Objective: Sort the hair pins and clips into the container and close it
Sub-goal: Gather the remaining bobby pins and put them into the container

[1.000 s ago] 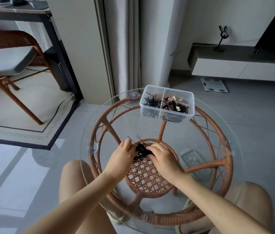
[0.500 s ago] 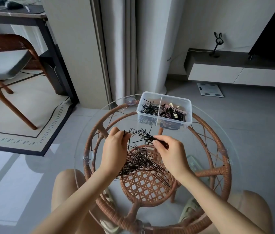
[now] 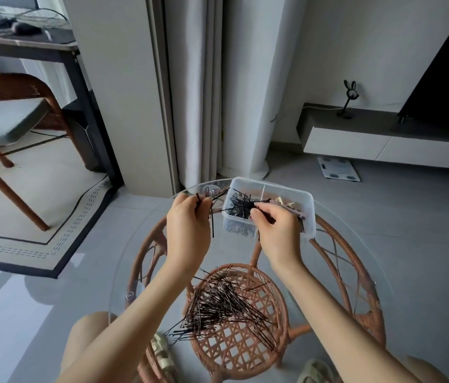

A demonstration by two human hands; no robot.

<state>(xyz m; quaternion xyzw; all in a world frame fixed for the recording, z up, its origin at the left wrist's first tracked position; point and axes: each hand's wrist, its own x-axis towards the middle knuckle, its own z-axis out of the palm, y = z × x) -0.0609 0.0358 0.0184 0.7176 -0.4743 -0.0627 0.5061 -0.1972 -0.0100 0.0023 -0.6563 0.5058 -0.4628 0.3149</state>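
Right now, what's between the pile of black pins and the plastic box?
Head view: only bare glass table between pin pile and box; the right hand pinches pins above the box's near edge.

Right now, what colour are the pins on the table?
Black. The pins show best in the head view.

On the table (image 3: 146, 244), the container (image 3: 309, 214) lies behind the loose pile of hair pins (image 3: 223, 305).
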